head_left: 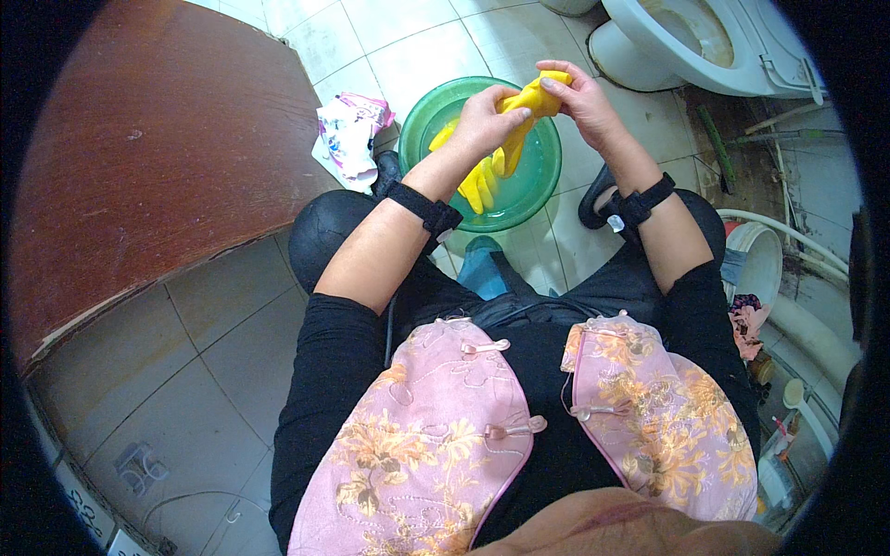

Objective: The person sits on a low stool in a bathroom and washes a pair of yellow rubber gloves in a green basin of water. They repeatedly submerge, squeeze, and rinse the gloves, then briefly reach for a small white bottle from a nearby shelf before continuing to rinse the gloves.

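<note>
Both my hands hold a yellow rubber glove (533,98) above a round green basin (553,165). My left hand (482,120) grips it from the left, thumb pressed along the glove. My right hand (584,100) pinches the cuff end at the upper right, thumb on top. The glove's fingers hang down into the basin, over greenish water (514,190). More yellow rubber shows in the basin behind my left wrist; I cannot tell whether it is a second glove.
A white and pink plastic package (352,130) lies left of the basin, beside a brown wooden door (167,148). A white toilet (681,42) stands at the upper right. To the right are a white bucket (756,264), a pale pipe (788,230) and a green brush-like strip (716,148).
</note>
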Demonstrator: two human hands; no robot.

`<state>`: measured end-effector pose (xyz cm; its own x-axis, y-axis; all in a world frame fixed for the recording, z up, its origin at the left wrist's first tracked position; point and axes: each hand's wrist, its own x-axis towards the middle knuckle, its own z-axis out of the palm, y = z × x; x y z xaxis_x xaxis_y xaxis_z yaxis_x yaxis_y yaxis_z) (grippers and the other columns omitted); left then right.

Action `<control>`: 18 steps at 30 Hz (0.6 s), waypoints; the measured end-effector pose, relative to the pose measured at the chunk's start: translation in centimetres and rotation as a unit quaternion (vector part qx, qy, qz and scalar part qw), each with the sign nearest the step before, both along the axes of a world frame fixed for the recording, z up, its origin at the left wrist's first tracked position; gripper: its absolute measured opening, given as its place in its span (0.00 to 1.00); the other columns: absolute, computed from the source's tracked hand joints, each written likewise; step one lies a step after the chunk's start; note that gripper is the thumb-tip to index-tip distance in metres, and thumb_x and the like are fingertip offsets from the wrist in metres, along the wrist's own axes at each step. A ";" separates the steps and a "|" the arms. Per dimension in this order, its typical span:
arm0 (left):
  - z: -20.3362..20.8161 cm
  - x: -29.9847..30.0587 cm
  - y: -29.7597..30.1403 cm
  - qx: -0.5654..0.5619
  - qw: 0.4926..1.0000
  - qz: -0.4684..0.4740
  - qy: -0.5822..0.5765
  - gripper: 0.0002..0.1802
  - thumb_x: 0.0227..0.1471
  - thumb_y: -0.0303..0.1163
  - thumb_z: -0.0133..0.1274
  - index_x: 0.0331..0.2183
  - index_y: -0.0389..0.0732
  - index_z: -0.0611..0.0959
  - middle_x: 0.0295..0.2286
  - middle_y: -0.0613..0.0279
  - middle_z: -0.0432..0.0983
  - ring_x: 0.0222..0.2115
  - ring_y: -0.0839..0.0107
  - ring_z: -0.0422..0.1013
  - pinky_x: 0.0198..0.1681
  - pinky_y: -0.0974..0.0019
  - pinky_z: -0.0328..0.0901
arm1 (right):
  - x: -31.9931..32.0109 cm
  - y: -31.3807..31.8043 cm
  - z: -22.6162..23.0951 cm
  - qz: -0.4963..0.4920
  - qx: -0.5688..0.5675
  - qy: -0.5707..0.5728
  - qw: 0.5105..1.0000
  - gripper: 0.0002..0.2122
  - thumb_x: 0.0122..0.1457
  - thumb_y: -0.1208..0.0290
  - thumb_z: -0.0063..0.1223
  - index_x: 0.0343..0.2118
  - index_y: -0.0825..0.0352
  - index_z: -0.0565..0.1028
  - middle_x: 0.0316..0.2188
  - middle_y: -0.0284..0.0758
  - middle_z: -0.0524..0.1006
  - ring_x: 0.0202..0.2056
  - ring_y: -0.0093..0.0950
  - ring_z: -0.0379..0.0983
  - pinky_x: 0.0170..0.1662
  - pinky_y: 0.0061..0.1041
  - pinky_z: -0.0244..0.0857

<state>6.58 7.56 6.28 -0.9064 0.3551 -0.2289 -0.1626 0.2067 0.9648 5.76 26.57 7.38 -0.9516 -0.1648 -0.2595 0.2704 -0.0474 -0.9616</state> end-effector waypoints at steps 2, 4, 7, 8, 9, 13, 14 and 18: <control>0.0 -0.1 0.0 -0.005 1.000 0.020 0.014 0.16 0.48 0.33 0.54 0.38 0.34 0.78 0.31 0.55 0.77 0.32 0.68 0.73 0.37 0.68 0.67 | -0.1 0.0 -0.1 0.002 0.028 0.016 0.999 0.17 0.55 0.64 0.54 0.47 0.62 0.70 0.38 0.33 0.72 0.39 0.23 0.70 0.43 0.20 0.65; 0.0 -0.1 -0.1 -0.008 1.000 0.013 0.015 0.15 0.49 0.33 0.54 0.37 0.34 0.79 0.30 0.55 0.77 0.31 0.70 0.73 0.36 0.69 0.67 | -0.2 -0.1 -0.2 -0.001 0.073 0.035 0.997 0.18 0.55 0.64 0.55 0.47 0.63 0.70 0.39 0.34 0.72 0.40 0.24 0.69 0.45 0.21 0.64; 0.1 -0.1 0.0 0.015 1.000 0.015 0.010 0.14 0.50 0.34 0.53 0.35 0.34 0.79 0.28 0.57 0.77 0.30 0.73 0.72 0.34 0.70 0.66 | -0.2 -0.3 -0.2 0.002 0.112 0.079 0.991 0.21 0.57 0.61 0.51 0.53 0.61 0.66 0.45 0.35 0.71 0.48 0.26 0.67 0.51 0.25 0.61; 0.1 -0.1 0.0 0.033 0.999 0.018 0.010 0.14 0.50 0.34 0.53 0.35 0.34 0.79 0.28 0.58 0.77 0.30 0.74 0.72 0.34 0.70 0.66 | -0.1 -0.5 -0.1 0.008 0.076 0.058 0.995 0.23 0.56 0.60 0.53 0.54 0.61 0.65 0.45 0.35 0.71 0.47 0.26 0.67 0.51 0.25 0.61; 0.1 -0.1 0.0 0.046 0.999 0.020 0.001 0.14 0.50 0.35 0.52 0.35 0.34 0.79 0.28 0.59 0.76 0.30 0.74 0.71 0.35 0.71 0.66 | 0.1 -0.6 0.0 0.014 0.041 0.038 0.998 0.25 0.55 0.59 0.54 0.54 0.62 0.64 0.45 0.35 0.71 0.46 0.26 0.67 0.52 0.24 0.60; 0.2 -0.1 0.1 0.121 0.992 0.029 0.009 0.15 0.51 0.36 0.52 0.35 0.33 0.79 0.29 0.63 0.76 0.30 0.76 0.70 0.35 0.71 0.66 | 1.0 -1.4 0.6 0.106 0.019 -0.005 0.994 0.31 0.52 0.56 0.56 0.58 0.61 0.60 0.47 0.35 0.69 0.48 0.26 0.66 0.53 0.25 0.57; 0.2 -0.1 0.1 0.117 0.993 0.030 -0.005 0.15 0.52 0.36 0.52 0.35 0.32 0.79 0.29 0.64 0.76 0.30 0.76 0.70 0.35 0.72 0.66 | 1.2 -1.5 0.8 0.120 0.014 -0.009 0.993 0.32 0.52 0.56 0.57 0.58 0.61 0.59 0.48 0.35 0.69 0.49 0.26 0.65 0.53 0.25 0.57; 0.4 0.0 0.3 0.134 0.990 0.031 0.016 0.15 0.53 0.37 0.52 0.35 0.34 0.78 0.30 0.66 0.76 0.30 0.78 0.69 0.35 0.73 0.65 | 1.6 -1.9 1.4 0.192 0.005 -0.045 0.980 0.32 0.48 0.57 0.60 0.55 0.63 0.62 0.45 0.34 0.71 0.46 0.25 0.67 0.51 0.25 0.60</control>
